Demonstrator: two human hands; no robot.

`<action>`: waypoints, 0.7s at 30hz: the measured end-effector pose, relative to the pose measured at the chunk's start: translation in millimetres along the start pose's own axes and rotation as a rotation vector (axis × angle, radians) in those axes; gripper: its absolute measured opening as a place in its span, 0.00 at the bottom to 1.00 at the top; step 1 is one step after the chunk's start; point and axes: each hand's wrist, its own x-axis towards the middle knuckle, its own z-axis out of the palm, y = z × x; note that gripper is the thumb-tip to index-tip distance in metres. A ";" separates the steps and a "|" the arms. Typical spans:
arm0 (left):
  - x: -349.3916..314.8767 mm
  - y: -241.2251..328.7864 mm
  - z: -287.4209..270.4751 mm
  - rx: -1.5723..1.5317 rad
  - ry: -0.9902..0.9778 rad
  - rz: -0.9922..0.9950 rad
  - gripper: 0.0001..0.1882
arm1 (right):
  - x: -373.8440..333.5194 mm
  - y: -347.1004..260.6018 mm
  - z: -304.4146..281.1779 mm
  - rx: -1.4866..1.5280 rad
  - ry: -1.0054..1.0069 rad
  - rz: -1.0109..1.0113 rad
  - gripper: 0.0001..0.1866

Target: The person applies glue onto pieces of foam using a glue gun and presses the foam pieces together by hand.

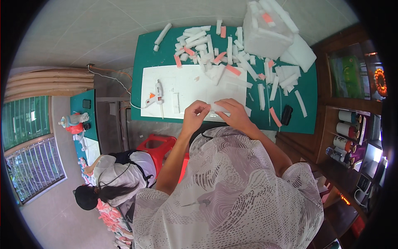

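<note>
Over the front edge of the white board [159,76], my two hands are close together at a white foam strip [218,108]. My left hand [195,115] is closed, thumb and fingertips pinched at the strip's left end. Bent over the strip from the right, my right hand [235,113] grips it, and its fingers cover part of it. A white glue gun [158,92] with an orange tip lies on the board to the left. Between the gun and my left hand is a short white strip [175,102].
Loose white foam pieces and pink strips [233,70] are heaped along the back of the green table [143,50]. A large white foam block [265,35] stands at the back right. A black case [286,115] lies near the right front. A co-worker [120,174] sits at left by red stools [155,145].
</note>
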 end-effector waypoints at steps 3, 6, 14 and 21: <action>-0.1 -2.2 2.8 0.050 0.001 0.067 0.03 | -2.1 0.5 -1.5 -0.004 -0.005 -0.004 0.16; 1.8 0.6 2.6 0.128 -0.021 0.057 0.04 | -3.0 0.5 -5.3 -0.011 0.005 0.025 0.16; -1.1 12.7 6.1 0.151 -0.057 0.146 0.10 | -0.4 1.8 -6.9 -0.022 0.044 0.093 0.17; 1.2 12.6 -3.2 0.009 -0.080 -0.008 0.08 | -0.9 -1.7 -10.4 -0.003 0.023 0.087 0.17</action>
